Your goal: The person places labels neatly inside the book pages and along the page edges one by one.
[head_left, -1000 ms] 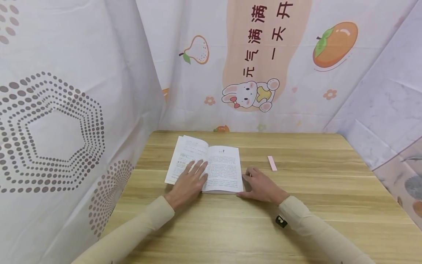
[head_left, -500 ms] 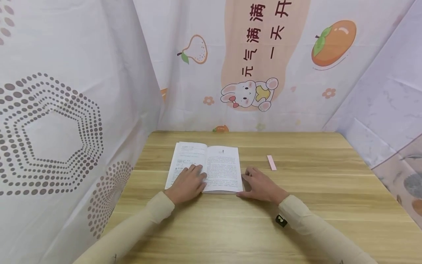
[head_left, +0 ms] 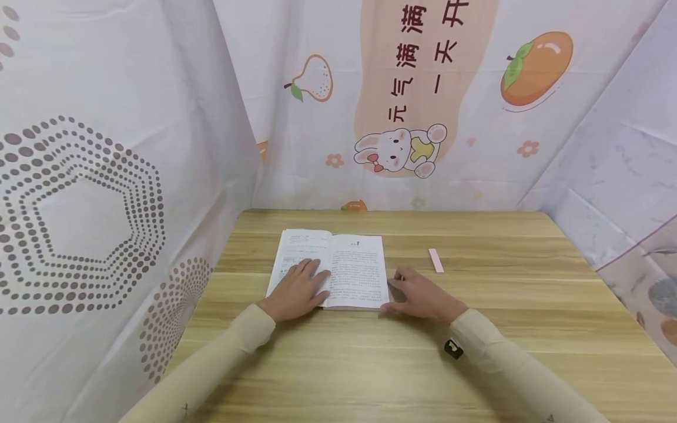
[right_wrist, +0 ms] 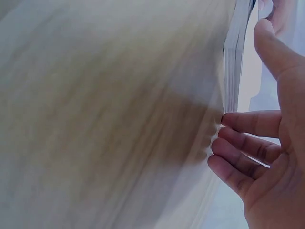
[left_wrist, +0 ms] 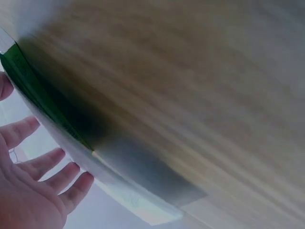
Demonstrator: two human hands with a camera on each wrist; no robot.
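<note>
An open book (head_left: 361,267) of printed pages lies on the wooden table. My left hand (head_left: 297,291) rests on the lower part of its left page, fingers stretched out. The left wrist view shows that hand's fingers (left_wrist: 45,162) over the page, with a green cover (left_wrist: 43,95) beneath. My right hand (head_left: 423,296) is at the book's lower right edge, thumb near the corner. In the right wrist view its index fingertip meets the edge of the page block (right_wrist: 231,76), and its thumb (right_wrist: 274,47) stands well apart from the other fingers.
A pink strip (head_left: 436,260) lies on the table (head_left: 508,282) to the right of the book. A small dark item (head_left: 453,349) shows at my right cuff. Patterned curtains (head_left: 296,147) hang behind and at both sides of the table.
The left pages, fanned and raised a second ago, lie flatter. My left hand drew back toward me, then spread its fingers and shifted slightly left. My right hand has stayed almost in place.
</note>
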